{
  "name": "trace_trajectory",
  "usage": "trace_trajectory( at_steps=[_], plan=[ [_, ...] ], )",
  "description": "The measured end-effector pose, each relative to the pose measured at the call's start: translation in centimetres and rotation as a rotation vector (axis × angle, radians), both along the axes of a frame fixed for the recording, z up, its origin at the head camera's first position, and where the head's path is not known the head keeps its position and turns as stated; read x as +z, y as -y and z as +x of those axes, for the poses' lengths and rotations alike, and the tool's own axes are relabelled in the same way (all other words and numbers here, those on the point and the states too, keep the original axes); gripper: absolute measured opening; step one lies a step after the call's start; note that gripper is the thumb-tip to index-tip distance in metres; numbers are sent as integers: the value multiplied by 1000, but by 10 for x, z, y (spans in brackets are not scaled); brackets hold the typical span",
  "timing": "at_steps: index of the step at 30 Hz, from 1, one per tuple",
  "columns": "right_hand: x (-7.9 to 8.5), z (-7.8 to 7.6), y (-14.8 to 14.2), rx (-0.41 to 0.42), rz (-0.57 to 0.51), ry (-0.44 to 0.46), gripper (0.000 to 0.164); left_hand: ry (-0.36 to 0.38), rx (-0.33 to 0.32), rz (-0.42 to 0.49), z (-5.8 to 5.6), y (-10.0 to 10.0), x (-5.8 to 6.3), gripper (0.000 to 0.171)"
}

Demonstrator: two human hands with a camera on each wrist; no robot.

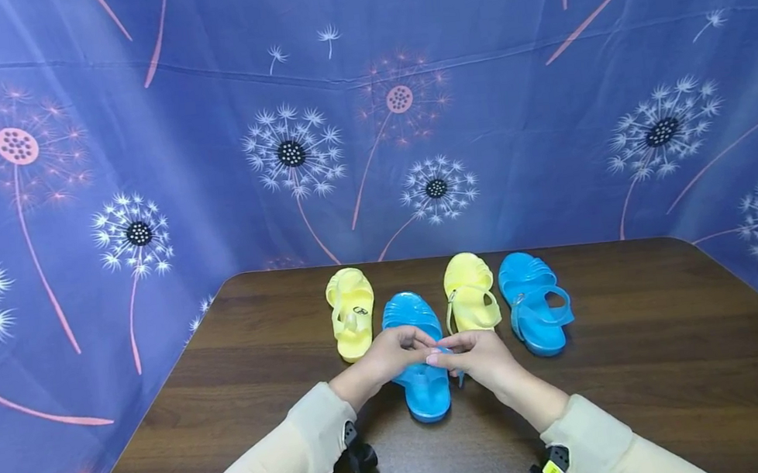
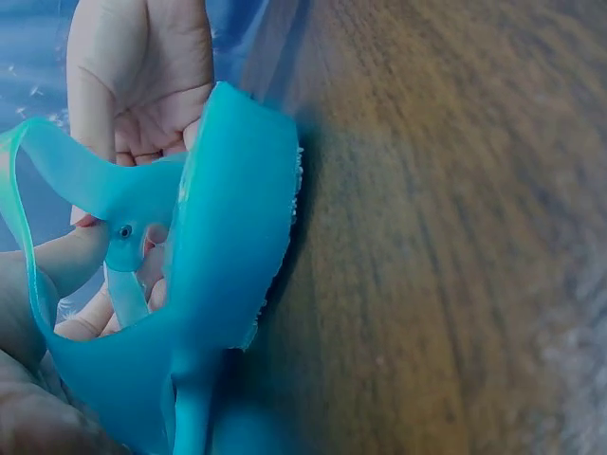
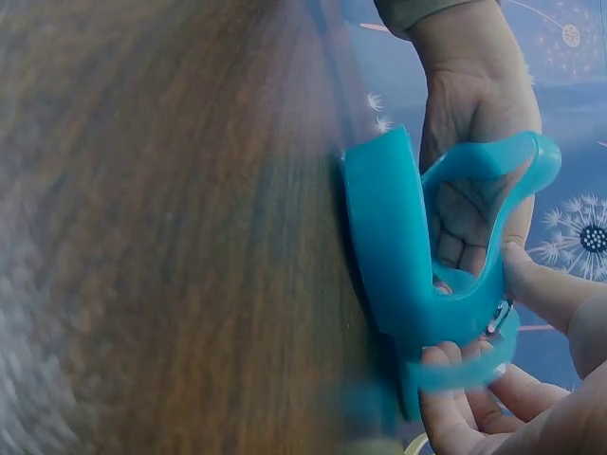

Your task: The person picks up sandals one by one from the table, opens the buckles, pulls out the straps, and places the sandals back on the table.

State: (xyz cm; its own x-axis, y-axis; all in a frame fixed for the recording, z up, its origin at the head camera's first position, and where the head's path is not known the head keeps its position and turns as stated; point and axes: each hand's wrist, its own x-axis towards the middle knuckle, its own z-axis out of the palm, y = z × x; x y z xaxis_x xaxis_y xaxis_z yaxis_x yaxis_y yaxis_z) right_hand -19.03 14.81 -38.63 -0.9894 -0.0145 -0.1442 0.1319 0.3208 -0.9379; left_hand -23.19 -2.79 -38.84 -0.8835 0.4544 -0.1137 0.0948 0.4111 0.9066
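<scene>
A blue jelly sandal (image 1: pixel 429 401) lies sole down on the table in front of me, toe pointing away. Over its strap my two hands meet. My left hand (image 1: pixel 390 358) pinches the strap near the buckle side, its thumb and fingertips close to the other hand's. The loose strap (image 3: pixel 465 372) is pinched between the thumb and fingers of my right hand (image 1: pixel 483 361). In the right wrist view a small metal buckle (image 3: pixel 500 315) shows beside the fingers. The left wrist view shows the sandal's heel (image 2: pixel 237 218) and a strap hole.
A matching blue sandal (image 1: pixel 535 308) stands at the right. One yellow sandal (image 1: pixel 353 313) is at the back left, another yellow sandal (image 1: pixel 469 288) just behind my right hand. A blue dandelion-print cloth (image 1: pixel 515 135) hangs behind the brown wooden table (image 1: pixel 679 343).
</scene>
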Motion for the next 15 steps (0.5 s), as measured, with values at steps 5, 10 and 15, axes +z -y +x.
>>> trace_trajectory(
  at_steps=[5, 10, 15],
  plan=[
    [-2, 1, 4, -41, 22, -16, 42, 17, -24, 16, 0, 5, 1, 13],
    [-3, 3, 6, -71, 20, -39, 36, 33, -65, 38, -5, 10, 3, 19],
    [-1, 4, 9, -84, 42, -62, 26, -22, -87, 51, -9, 13, 6, 17]
  ],
)
